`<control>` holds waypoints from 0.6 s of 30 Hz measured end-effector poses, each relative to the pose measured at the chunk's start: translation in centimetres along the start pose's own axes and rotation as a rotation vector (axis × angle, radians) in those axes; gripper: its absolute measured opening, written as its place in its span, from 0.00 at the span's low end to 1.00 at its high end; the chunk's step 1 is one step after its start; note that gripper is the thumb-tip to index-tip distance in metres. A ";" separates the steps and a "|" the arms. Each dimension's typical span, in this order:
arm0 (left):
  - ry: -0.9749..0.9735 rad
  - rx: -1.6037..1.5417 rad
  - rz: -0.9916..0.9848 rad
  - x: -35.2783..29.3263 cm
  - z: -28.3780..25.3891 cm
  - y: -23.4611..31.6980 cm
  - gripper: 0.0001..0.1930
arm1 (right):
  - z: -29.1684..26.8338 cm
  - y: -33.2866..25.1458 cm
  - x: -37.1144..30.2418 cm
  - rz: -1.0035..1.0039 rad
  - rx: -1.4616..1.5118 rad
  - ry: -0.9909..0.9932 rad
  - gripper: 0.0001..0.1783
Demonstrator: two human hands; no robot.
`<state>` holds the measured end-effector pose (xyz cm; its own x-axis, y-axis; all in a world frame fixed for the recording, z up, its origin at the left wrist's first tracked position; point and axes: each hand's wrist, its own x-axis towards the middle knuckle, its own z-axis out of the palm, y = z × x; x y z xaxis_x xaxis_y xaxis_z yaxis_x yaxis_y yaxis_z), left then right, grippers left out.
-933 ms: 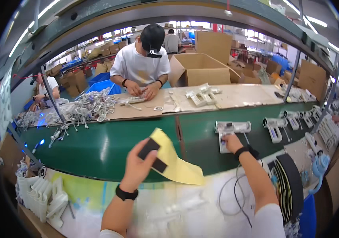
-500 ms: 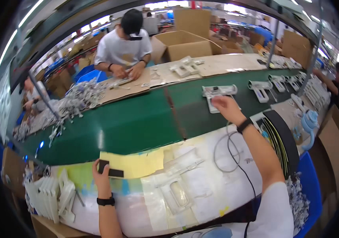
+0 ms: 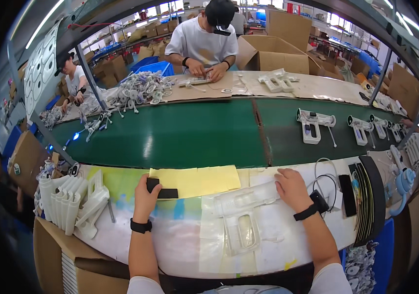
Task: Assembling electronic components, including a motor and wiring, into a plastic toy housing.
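My left hand point(image 3: 147, 198) is closed on black flat strips point(image 3: 168, 193), its thumb lying over them. Whether they are one bent piece or two, I cannot tell. They overlap the left part of a pale yellow sheet point(image 3: 199, 180) on the worktop. My right hand point(image 3: 292, 188) is open, fingers apart and slightly bent, by the right end of a translucent white gun-shaped plastic shell point(image 3: 241, 232). Whether its fingertips touch the shell is unclear. The shell lies flat on the worktop between my forearms.
Beyond the worktop runs a green conveyor belt point(image 3: 195, 132) with several white gun-shaped assemblies point(image 3: 311, 128). White shells point(image 3: 67, 198) stand at left; a cable point(image 3: 327, 171), dark phone-like slab point(image 3: 346, 196) and black-yellow strips point(image 3: 369, 206) lie right. A co-worker point(image 3: 204, 49) handles parts opposite.
My right hand has come back from a white gun-shaped assembly on the belt to the shell on the worktop. My left hand keeps the black strips. The view has swung left.
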<state>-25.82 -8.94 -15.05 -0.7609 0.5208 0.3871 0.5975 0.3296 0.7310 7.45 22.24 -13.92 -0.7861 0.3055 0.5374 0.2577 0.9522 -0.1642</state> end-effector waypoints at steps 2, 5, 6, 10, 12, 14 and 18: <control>-0.029 -0.005 -0.005 0.2 0.2 0.6 0.22 | 1.8 -0.2 -0.8 0.013 0.052 0.028 0.17; -0.037 -0.058 -0.042 0.3 0.4 1.9 0.21 | 2.9 0.0 -1.2 0.070 0.126 0.065 0.19; -0.013 -0.112 -0.068 0.3 0.6 2.3 0.20 | 3.0 -0.1 -1.1 0.077 0.154 0.076 0.16; -0.056 -0.233 -0.207 0.5 0.6 3.6 0.21 | 3.0 -0.3 -0.6 0.084 0.225 0.102 0.12; -0.073 -0.218 -0.149 0.4 0.9 2.2 0.21 | 3.2 -0.4 -0.6 0.089 0.241 0.094 0.12; -0.088 -0.205 -0.085 0.4 1.0 1.7 0.22 | 3.3 -0.5 -0.6 0.091 0.252 0.091 0.13; -0.214 -0.273 -0.065 -0.1 2.1 2.6 0.23 | 3.0 -0.1 -0.9 0.115 0.259 0.077 0.14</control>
<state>-23.69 -6.43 -14.40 -0.7076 0.6684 0.2290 0.4376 0.1600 0.8848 6.44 21.90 -16.81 -0.7122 0.4196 0.5627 0.1830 0.8849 -0.4283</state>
